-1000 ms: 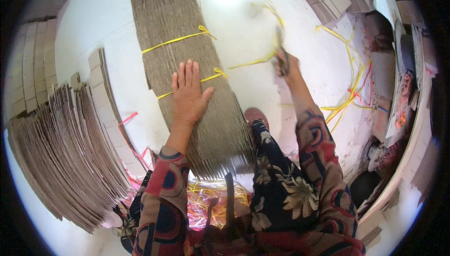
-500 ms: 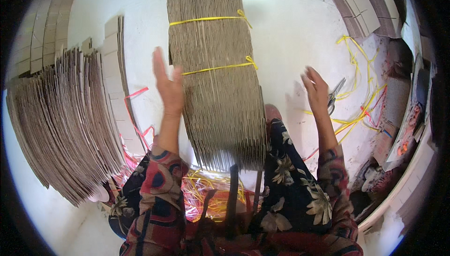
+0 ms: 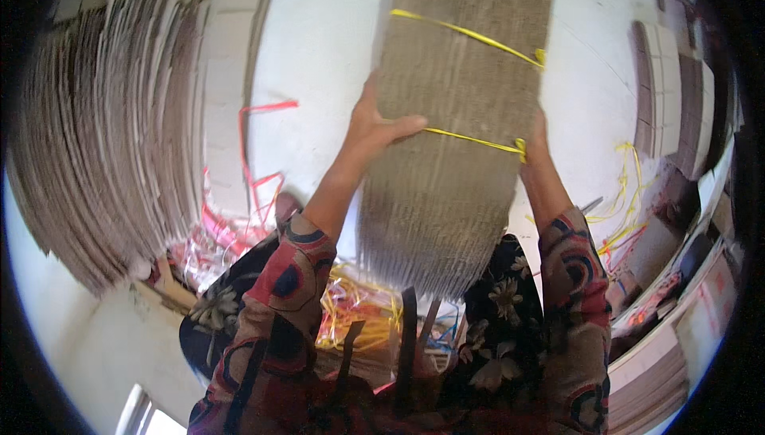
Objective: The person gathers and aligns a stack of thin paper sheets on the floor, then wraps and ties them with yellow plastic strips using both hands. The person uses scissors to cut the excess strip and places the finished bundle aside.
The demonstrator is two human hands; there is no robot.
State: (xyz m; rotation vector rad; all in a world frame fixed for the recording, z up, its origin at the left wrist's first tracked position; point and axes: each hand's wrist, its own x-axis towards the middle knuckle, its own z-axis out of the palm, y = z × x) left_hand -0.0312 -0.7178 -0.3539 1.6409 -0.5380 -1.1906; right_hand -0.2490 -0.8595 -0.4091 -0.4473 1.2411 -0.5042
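Note:
A long bundle of brown cardboard pieces (image 3: 458,76), packed on edge side by side, stands in front of me between my legs. Two yellow straps cross it; the nearer yellow strap (image 3: 474,139) has a knot at its right end. My left hand (image 3: 376,126) grips the bundle's left side, its thumb lying over the top by the nearer strap. Against the right side, close to the knot, presses my right hand (image 3: 537,146); most of its fingers are hidden behind the edge. The bundle's surface is blurred by motion.
On the left stands a large stack of loose cardboard pieces (image 3: 111,124), beside a flat cardboard strip (image 3: 231,60). Red strapping (image 3: 245,140) trails there. Yellow strapping (image 3: 629,196) lies on the right-hand floor, below more cardboard stacks (image 3: 657,88). Tangled yellow strips (image 3: 358,307) lie beneath me.
Both hands were apart from the bundle, held in the air on either side. Now they hold its sides. The view has shifted, and the bundle appears further right and tilted.

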